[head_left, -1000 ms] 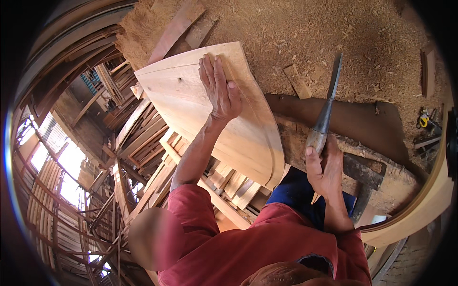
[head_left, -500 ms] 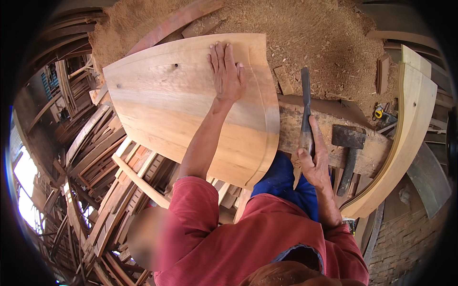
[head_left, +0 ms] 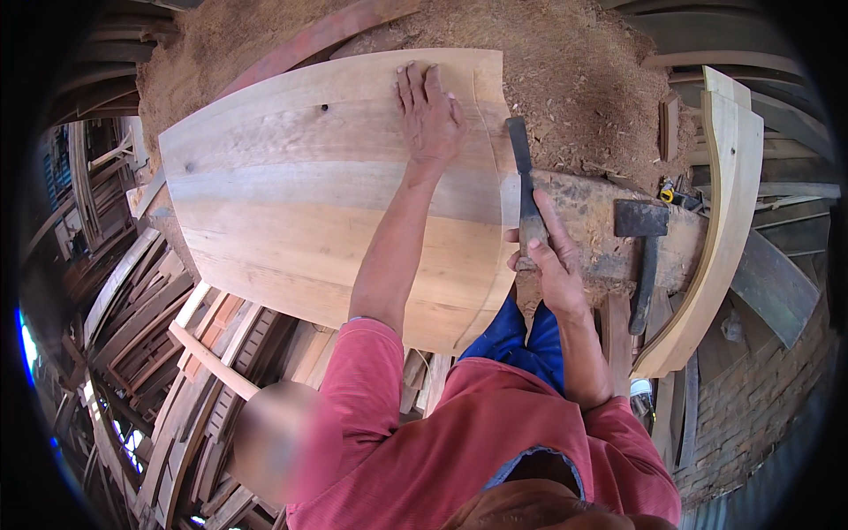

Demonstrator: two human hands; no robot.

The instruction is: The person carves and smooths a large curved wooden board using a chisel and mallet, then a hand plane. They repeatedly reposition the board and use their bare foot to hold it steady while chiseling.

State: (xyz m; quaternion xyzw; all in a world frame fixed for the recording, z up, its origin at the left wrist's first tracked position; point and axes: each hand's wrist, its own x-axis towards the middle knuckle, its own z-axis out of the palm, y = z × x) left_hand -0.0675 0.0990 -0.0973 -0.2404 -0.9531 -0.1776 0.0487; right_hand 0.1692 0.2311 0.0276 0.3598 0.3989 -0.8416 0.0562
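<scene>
A broad curved panel of pale wooden boards [head_left: 327, 199] lies in front of me, with a line running along its right end. Flat on the upper right part of the panel rests my left hand [head_left: 435, 125], its fingers stretched out. My right hand [head_left: 560, 269] is closed round the handle of a chisel [head_left: 523, 163]. The long dark blade points away from me and lies along the panel's right edge; whether it touches the wood I cannot tell. A mallet with a dark blocky head [head_left: 642, 219] lies to the right of my right hand.
Under the mallet is a rough wooden beam [head_left: 601, 208]. Farther right stands a curved pale timber piece [head_left: 729, 194]. Sawdust [head_left: 565, 79] covers the ground beyond. A yellow-and-black tape measure [head_left: 669, 192] lies past the beam. Stacked wood pieces [head_left: 150, 300] fill the left side.
My right hand has brought the chisel left, from over the beam to the panel's right edge. My left hand stays flat on the panel. The whole view has shifted slightly.
</scene>
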